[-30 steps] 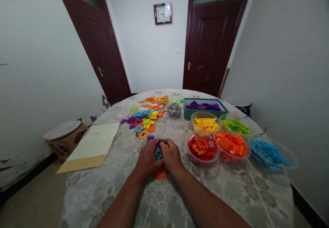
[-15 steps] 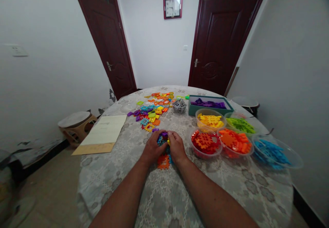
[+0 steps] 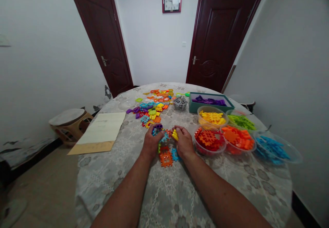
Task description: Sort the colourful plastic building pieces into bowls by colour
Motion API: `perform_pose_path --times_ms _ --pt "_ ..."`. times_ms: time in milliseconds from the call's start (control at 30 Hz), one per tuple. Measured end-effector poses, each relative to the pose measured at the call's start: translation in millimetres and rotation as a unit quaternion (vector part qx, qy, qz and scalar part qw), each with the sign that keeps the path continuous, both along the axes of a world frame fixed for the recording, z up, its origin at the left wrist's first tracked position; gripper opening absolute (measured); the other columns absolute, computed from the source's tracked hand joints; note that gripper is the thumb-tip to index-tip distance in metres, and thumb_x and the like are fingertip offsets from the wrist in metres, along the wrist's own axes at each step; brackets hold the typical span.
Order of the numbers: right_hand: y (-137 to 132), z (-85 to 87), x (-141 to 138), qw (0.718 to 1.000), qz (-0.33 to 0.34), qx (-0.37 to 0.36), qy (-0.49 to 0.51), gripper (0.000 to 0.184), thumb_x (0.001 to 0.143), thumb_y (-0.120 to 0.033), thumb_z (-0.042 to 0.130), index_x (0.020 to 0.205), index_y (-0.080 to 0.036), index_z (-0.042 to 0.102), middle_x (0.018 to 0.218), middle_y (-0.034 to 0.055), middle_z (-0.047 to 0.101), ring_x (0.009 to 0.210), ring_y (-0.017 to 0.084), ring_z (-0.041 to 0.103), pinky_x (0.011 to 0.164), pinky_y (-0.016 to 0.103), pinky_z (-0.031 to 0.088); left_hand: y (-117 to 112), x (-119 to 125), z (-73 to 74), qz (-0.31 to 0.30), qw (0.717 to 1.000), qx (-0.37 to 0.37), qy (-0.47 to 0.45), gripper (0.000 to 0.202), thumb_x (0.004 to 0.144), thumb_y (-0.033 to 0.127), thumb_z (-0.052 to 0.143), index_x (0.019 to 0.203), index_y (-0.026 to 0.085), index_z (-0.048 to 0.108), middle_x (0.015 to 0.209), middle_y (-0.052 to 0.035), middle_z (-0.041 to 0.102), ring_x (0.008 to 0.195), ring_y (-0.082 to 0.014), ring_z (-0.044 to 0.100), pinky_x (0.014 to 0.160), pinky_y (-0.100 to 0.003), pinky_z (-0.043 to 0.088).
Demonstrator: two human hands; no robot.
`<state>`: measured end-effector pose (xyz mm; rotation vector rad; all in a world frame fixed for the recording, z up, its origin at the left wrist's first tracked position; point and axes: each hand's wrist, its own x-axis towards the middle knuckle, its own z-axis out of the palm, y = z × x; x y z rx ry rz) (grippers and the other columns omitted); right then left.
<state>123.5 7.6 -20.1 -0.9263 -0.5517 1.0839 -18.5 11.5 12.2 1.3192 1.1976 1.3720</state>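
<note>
My left hand (image 3: 151,141) is closed around several plastic building pieces, among them a purple piece (image 3: 159,127). My right hand (image 3: 183,141) pinches a yellow building piece (image 3: 175,135), held apart from the left hand's pieces. Between the hands, a light-blue toothed piece (image 3: 165,137) shows; I cannot tell whether it is held or lies on the table. Nearer to me an orange square piece (image 3: 166,159) with toothed edges rests on the cloth, and a blue piece (image 3: 175,154) lies beside it, close to my right wrist. My fingers partly hide the pieces.
Loose mixed pieces (image 3: 151,113) are heaped beyond my hands. Clear bowls of yellow (image 3: 212,117), red (image 3: 208,140), orange (image 3: 238,139), green (image 3: 241,122) and blue (image 3: 273,148) pieces stand right, with a green box (image 3: 194,108) behind and a grey-piece bowl (image 3: 180,102). Paper (image 3: 101,127) lies left.
My hands have moved apart. The yellow piece is now away from the left hand's pieces, and more of the pieces between the hands shows. The view has shifted slightly.
</note>
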Motion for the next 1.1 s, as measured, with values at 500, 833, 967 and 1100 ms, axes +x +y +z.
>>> perform_pose_path --times_ms 500,833,967,1100 --pt "-31.0 35.2 -11.0 0.954 0.028 0.019 -0.298 0.029 0.092 -0.046 0.061 0.099 -0.022 0.075 0.081 -0.0001 0.071 0.071 0.017 0.063 0.063 0.026 0.051 8.6 -4.7 1.3 -0.047 0.922 -0.149 -0.354 0.045 0.067 0.024 0.088 0.105 0.021 0.064 0.079 0.0046 0.07 0.054 -0.0105 0.064 0.046 -0.021 0.056" --pt "-30.4 100.6 69.0 0.848 -0.063 0.031 -0.525 0.052 0.087 -0.031 0.057 0.137 -0.022 0.067 0.11 0.0079 0.074 0.091 0.023 0.068 0.086 0.038 0.056 11.1 -8.4 4.7 -0.054 0.889 -0.164 -0.425 0.045 0.064 0.023 0.088 0.101 0.02 0.061 0.076 0.0045 0.071 0.055 -0.0114 0.065 0.043 -0.019 0.047" --pt "-3.4 107.5 134.7 0.7 -0.198 0.017 -0.686 0.05 0.089 -0.024 0.051 0.134 -0.012 0.068 0.128 0.0195 0.07 0.117 0.032 0.065 0.112 0.052 0.046 11.6 -7.8 1.5 -0.073 0.882 -0.156 -0.438 0.047 0.064 0.023 0.088 0.102 0.021 0.06 0.077 0.0045 0.071 0.056 -0.0114 0.065 0.043 -0.018 0.044" --pt "16.2 98.2 175.2 0.641 -0.234 -0.013 -0.731 0.052 0.088 -0.018 0.048 0.135 -0.007 0.066 0.13 0.0244 0.068 0.122 0.034 0.063 0.112 0.053 0.047 12.7 -5.7 -3.4 -0.09 0.878 -0.154 -0.445 0.049 0.062 0.023 0.089 0.102 0.02 0.06 0.08 0.0026 0.071 0.055 -0.0115 0.064 0.041 -0.018 0.041"
